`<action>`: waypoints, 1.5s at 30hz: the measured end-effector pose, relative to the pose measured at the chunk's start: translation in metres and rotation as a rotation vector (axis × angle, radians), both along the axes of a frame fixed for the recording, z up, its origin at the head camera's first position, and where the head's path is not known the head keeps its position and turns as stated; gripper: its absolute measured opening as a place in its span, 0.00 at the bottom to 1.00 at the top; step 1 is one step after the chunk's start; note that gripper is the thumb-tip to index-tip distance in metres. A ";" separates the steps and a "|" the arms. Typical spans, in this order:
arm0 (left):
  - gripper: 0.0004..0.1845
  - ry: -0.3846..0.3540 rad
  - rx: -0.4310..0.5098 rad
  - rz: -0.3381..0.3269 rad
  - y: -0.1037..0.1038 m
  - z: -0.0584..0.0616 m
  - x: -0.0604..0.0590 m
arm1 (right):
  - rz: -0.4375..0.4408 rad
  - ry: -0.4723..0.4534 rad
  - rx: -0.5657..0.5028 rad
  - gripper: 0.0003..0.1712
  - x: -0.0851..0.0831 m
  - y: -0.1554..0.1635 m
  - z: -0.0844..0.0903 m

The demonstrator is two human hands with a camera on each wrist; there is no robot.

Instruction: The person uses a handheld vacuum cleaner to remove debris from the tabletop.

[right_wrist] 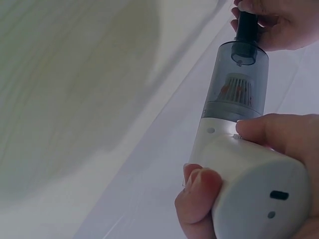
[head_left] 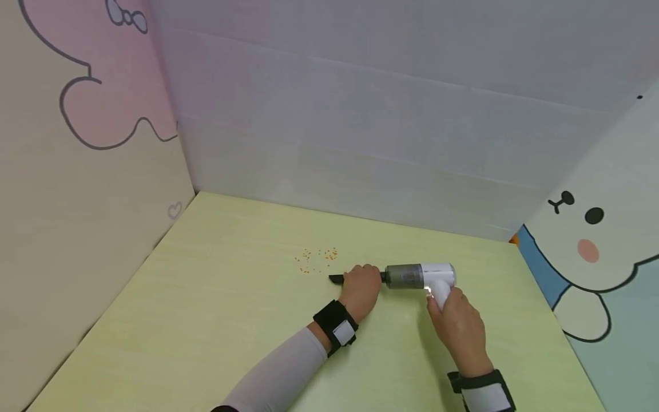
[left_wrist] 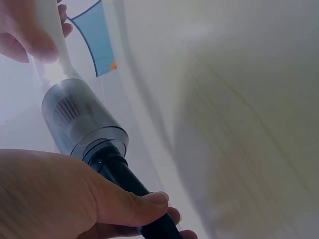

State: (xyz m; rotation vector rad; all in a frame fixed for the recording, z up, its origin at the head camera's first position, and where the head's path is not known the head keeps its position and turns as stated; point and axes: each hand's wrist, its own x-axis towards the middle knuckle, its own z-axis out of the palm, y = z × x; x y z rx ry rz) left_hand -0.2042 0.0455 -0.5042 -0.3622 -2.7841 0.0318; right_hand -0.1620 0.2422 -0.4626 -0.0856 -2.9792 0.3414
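Observation:
A white handheld vacuum cleaner [head_left: 436,272] with a smoky clear dust cup [right_wrist: 238,92] is held above the yellow tabletop [head_left: 206,320]. Its handle is gripped by my right hand [head_left: 460,329], with the thumb [right_wrist: 254,128] against the body near a small button. My left hand [head_left: 361,289] pinches the black narrow nozzle [left_wrist: 124,177] between thumb and fingers. The nozzle's tip points left, close to scattered orange bits [head_left: 332,256] on the table. Inside the cup, a few reddish-orange specks show around the ribbed filter [right_wrist: 237,90].
A pale back wall [head_left: 360,131] rises along the table's far edge. Cartoon-printed panels stand at the left [head_left: 77,229] and right [head_left: 592,309], enclosing the work area. Both wrists wear black straps [head_left: 337,326].

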 end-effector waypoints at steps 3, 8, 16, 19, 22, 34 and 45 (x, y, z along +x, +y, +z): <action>0.05 0.005 0.009 0.000 0.001 -0.002 -0.003 | 0.001 0.005 0.003 0.31 -0.002 0.000 0.000; 0.05 -0.008 0.013 -0.009 0.002 -0.003 -0.009 | -0.006 0.009 0.002 0.31 -0.003 -0.001 0.000; 0.05 -0.021 0.035 -0.031 0.002 -0.002 -0.015 | -0.014 0.029 0.011 0.30 -0.007 0.000 -0.002; 0.05 -0.035 0.047 -0.036 0.002 -0.002 -0.018 | -0.015 0.040 0.014 0.30 -0.008 0.001 -0.004; 0.05 -0.045 0.054 -0.039 0.002 -0.001 -0.021 | -0.018 0.036 0.011 0.30 -0.010 0.000 -0.004; 0.06 -0.074 0.055 -0.044 0.003 -0.004 -0.027 | -0.032 0.024 0.004 0.30 -0.013 -0.002 -0.004; 0.05 -0.069 0.053 -0.046 0.001 0.000 -0.030 | -0.031 0.037 0.013 0.29 -0.015 -0.003 -0.003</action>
